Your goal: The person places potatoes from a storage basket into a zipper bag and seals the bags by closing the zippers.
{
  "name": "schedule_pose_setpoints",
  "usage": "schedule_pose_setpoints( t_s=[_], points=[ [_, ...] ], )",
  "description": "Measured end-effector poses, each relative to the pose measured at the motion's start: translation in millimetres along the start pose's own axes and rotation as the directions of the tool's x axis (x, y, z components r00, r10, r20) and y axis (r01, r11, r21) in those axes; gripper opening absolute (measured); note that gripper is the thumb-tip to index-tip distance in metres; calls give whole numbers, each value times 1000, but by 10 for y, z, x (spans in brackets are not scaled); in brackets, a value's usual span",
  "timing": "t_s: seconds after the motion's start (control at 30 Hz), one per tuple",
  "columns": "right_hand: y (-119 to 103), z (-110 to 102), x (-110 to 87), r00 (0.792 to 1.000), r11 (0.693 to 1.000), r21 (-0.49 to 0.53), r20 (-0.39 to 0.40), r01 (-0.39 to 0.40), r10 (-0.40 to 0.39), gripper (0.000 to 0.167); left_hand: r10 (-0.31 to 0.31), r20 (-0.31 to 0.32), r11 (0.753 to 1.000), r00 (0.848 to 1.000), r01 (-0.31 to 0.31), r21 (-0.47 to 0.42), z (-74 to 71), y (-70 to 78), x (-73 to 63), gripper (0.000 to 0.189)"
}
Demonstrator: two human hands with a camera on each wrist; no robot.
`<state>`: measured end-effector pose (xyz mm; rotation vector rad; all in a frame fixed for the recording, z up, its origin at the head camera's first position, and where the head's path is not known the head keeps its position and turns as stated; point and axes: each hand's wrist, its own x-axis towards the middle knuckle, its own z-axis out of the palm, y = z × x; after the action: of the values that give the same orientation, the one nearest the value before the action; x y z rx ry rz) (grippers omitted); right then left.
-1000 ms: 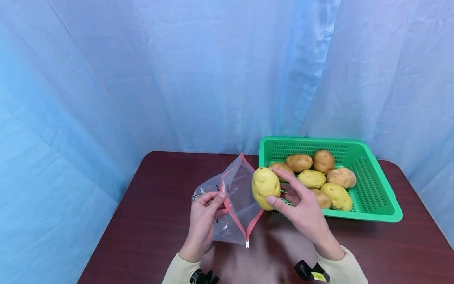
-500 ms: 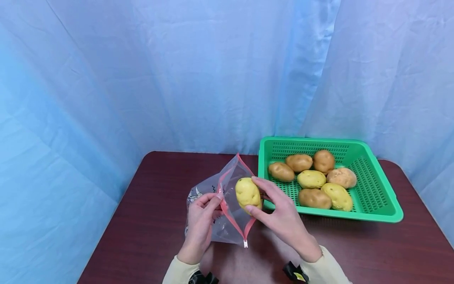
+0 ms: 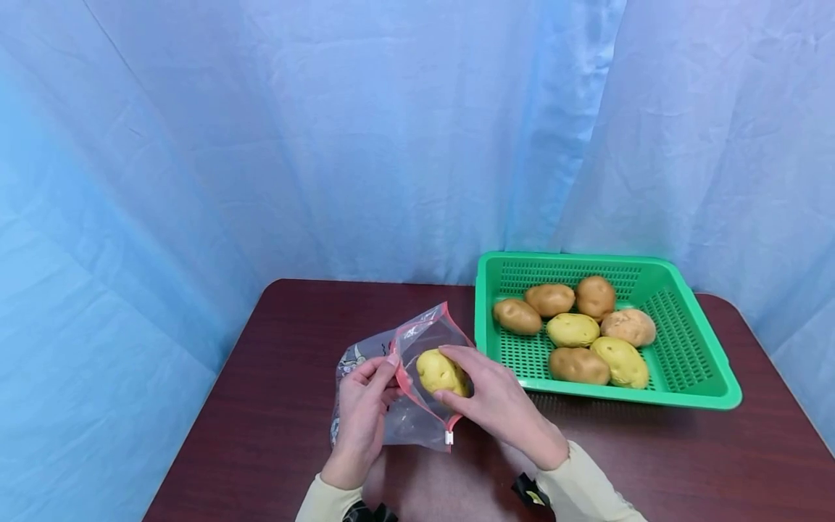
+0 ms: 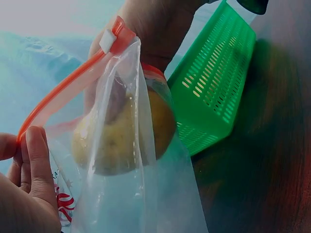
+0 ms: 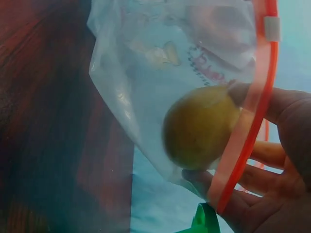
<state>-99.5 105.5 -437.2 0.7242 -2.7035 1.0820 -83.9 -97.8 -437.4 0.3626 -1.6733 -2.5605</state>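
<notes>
My left hand point(image 3: 364, 409) pinches the red-edged rim of a clear zip bag point(image 3: 417, 424) between thumb and fingers, holding its mouth apart. A white slider point(image 4: 107, 41) sits at one end of the zip strip. In my right hand point(image 3: 505, 399) is a yellow potato point(image 3: 438, 371), gripped between thumb and fingers inside the bag's mouth. Through the clear plastic the right wrist view shows the potato point(image 5: 199, 128) past the red strip, with the fingertips on it. Printed markings show on the bag's far side.
A green plastic basket point(image 3: 707, 362) with several brown and yellow potatoes point(image 3: 579, 365) stands at the right rear of the dark red-brown table point(image 3: 261, 435). Blue-white curtains point(image 3: 365, 145) hang close behind and beside the table.
My right hand has carried the yellow potato leftward and down, from beside the basket into the bag's mouth. The left hand keeps its pinch on the rim and has shifted slightly left.
</notes>
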Motion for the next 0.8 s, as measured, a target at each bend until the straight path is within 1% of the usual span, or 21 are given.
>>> schedule_pose_setpoints(
  t_s=[0.17, 0.3, 0.37, 0.47, 0.63, 0.7, 0.8],
  points=[
    [0, -6, -32, 999, 1000, -8, 51, 12, -12, 59, -1, 10, 1000, 1000, 1, -3, -11, -15, -6, 12],
    [-11, -76, -91, 998, 999, 24, 53, 21, -22, 54, 10, 22, 1000, 1000, -10, -11, -27, -22, -18, 13],
    [-13, -124, -126, 999, 998, 47, 30, 39, -41, 50, 13, 23, 1000, 1000, -13, -15, -37, -25, -23, 13],
    [5, -212, -185, 996, 994, 70, -26, 85, -84, 45, 17, 21, 1000, 1000, -16, -15, -54, -25, -32, 12],
    [107, -408, -312, 985, 990, 53, -118, 130, -123, 43, 28, 29, 1000, 999, -28, -2, -71, -21, -42, 12],
    [164, -498, -370, 982, 991, 32, -143, 130, -124, 46, 29, 35, 1000, 999, -29, 0, -76, -17, -45, 12],
    [245, -640, -455, 980, 994, -18, -167, 104, -105, 50, 24, 50, 1000, 998, -24, 7, -83, -8, -57, 14]
  ],
)
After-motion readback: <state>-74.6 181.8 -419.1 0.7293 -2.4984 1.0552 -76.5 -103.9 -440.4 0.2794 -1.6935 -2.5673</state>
